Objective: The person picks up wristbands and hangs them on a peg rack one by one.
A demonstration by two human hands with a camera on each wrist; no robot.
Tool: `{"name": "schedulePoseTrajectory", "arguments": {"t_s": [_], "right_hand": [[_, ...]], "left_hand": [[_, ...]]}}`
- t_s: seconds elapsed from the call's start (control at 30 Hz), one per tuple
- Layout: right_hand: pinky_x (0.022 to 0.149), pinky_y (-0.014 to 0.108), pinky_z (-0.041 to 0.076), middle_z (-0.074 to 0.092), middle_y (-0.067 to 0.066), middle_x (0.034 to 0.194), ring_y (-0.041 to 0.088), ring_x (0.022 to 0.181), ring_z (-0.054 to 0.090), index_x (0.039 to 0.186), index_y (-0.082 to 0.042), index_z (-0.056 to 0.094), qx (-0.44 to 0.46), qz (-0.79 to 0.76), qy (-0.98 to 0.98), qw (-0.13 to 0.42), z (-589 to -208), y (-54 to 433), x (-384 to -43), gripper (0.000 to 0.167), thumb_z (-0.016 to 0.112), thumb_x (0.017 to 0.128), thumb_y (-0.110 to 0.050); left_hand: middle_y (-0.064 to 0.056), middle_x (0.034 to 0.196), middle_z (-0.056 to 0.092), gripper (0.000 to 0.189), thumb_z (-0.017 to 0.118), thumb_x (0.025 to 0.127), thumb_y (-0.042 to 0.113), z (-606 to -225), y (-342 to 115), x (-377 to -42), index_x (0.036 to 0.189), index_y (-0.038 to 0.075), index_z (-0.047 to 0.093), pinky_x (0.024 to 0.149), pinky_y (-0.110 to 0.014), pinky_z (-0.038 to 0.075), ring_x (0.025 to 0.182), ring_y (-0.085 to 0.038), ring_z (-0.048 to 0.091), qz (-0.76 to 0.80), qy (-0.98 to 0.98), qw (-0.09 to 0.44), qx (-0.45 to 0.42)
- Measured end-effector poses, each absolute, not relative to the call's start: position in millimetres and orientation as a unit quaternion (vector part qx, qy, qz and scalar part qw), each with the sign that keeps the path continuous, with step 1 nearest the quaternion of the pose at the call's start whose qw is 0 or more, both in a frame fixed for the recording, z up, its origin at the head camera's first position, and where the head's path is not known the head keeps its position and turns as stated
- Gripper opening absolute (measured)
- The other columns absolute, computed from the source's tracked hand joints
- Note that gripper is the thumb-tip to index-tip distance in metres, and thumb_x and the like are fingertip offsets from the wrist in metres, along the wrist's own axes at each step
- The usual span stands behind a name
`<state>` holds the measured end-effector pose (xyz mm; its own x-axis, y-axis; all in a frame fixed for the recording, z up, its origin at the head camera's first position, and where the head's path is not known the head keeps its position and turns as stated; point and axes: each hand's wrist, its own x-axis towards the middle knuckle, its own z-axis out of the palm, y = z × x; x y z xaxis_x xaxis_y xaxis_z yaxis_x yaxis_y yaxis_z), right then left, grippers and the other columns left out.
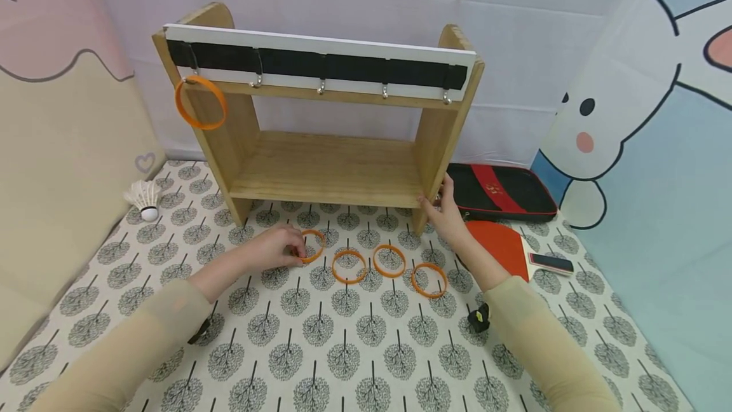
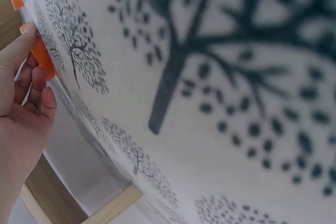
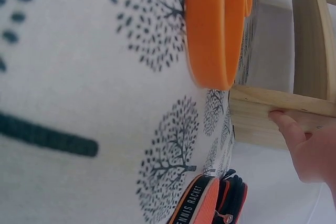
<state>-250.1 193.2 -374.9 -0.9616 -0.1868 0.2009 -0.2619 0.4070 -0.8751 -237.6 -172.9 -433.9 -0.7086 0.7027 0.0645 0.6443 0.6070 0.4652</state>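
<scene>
On the patterned cloth, my left hand [image 1: 280,248] pinches an orange ring band [image 1: 323,245] between thumb and fingers; in the left wrist view the band [image 2: 43,59] stands on its edge. My right hand [image 1: 448,216] grips the right side panel of the wooden shelf [image 1: 337,167], thumb on its front edge, the other fingers partly hidden behind. More orange bands lie between the hands: one [image 1: 346,281], a second [image 1: 394,274] and a third [image 1: 431,295]. Another orange band [image 1: 209,126] hangs from the leftmost hook on the shelf's top rail.
Several metal hooks [image 1: 321,86] line the white and black rail [image 1: 349,67]. Right of the shelf lie a black and red case [image 1: 515,192], a red paddle [image 1: 496,243] and a small dark block [image 1: 551,263]. A shuttlecock [image 1: 144,198] lies at the far left.
</scene>
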Motion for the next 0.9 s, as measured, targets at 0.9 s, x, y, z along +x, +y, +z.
{"name": "schedulePoseTrajectory", "arguments": {"t_s": [0.9], "right_hand": [[0.073, 0.048, 0.056, 0.028, 0.020, 0.142, 0.037, 0.105, 0.053, 0.148, -0.031, 0.000, 0.133, 0.533, -0.835, 0.040, -405, 206, -271, 0.072, 0.050, 0.098, -0.021]], "left_hand": [[0.011, 0.085, 0.065, 0.013, 0.070, 0.085, 0.020, -373, -176, -228, 0.097, 0.016, 0.069, 0.075, -0.034, 0.053, 0.080, -0.007, 0.059, 0.297, 0.899, -0.037, 0.320]]}}
